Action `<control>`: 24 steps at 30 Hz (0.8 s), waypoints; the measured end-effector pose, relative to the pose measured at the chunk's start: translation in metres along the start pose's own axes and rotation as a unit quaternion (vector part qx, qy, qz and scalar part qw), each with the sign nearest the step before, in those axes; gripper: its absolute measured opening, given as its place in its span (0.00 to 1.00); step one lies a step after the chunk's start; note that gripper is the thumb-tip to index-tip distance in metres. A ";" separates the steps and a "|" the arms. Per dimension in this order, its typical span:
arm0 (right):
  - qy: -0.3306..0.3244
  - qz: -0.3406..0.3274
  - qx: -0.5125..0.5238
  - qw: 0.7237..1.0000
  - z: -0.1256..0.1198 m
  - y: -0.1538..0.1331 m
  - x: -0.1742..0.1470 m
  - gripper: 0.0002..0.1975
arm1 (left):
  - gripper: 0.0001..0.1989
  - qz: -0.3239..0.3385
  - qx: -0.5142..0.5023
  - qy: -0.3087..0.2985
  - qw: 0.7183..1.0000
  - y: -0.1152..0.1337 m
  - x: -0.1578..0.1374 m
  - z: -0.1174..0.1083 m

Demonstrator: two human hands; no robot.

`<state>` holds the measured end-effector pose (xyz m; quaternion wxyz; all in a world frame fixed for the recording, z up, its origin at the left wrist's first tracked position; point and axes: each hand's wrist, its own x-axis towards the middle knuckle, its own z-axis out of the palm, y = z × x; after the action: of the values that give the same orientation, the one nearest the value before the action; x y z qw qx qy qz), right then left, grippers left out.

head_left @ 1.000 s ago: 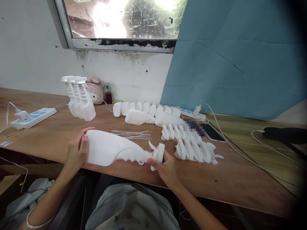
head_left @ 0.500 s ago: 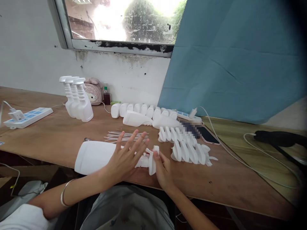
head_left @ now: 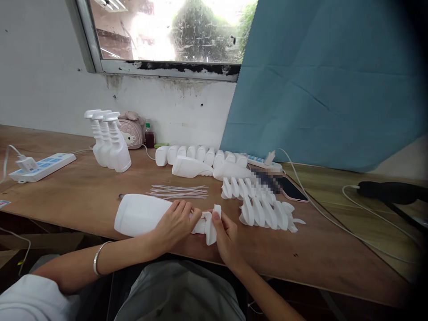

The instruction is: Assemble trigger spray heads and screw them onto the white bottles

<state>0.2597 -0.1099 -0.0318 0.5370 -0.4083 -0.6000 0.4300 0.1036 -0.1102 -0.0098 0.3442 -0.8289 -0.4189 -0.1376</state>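
White bottle point(head_left: 140, 215) clamped at narrow end

The left hand point(head_left: 178, 225) is clamped on the bottle's narrow half; the wide body projects leftward from it, on its side at the table's point(head_left: 284, 254) front edge. The right hand point(head_left: 228, 235) grips the spray head point(head_left: 210, 232) at the mouth end. Half a second earlier, the left hand's fingers were spread over the bottle; now they are curled around it.

1 narrow silver-coloured bangle point(head_left: 96, 258) on the left forearm point(head_left: 133, 252), rounded, slight shine. Left sleeve point(head_left: 30, 294): white, loose, ends near the elbow. Grey cloth point(head_left: 180, 290) over the lap, soft folds, fine detail too dim to read. 2 bare hands: left hand point(head_left: 177, 223), right hand point(head_left: 228, 236). Right forearm point(head_left: 262, 287) also bare.
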 end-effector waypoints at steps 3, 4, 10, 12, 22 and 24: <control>-0.022 -0.012 0.012 1.000 0.000 0.000 -0.001 0.18 | 0.09 0.012 -0.009 0.044 0.999 -0.008 -0.003 0.004; -0.029 -0.014 0.015 0.999 0.001 -0.001 -0.001 0.18 | 0.10 0.012 -0.013 0.053 0.998 -0.010 -0.004 0.004; -0.060 -0.035 0.003 0.998 -0.001 -0.001 -0.005 0.18 | 0.13 0.031 -0.035 0.113 0.992 -0.021 -0.006 -0.002; -0.061 -0.038 0.008 0.997 -0.002 0.001 -0.007 0.19 | 0.20 0.013 -0.030 0.133 0.991 -0.026 -0.007 -0.008; -0.071 -0.063 0.131 0.987 -0.002 0.005 -0.005 0.24 | 0.23 -0.053 -0.032 0.200 0.978 -0.094 -0.035 -0.010; -0.077 -0.063 0.135 0.986 -0.001 0.002 -0.004 0.23 | 0.24 -0.144 -0.072 0.188 0.969 -0.119 -0.031 0.000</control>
<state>0.2611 -0.1131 -0.0347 0.5655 -0.2585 -0.6006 0.5026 -0.0097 -0.0801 0.0286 0.3327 -0.7417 -0.4503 -0.3694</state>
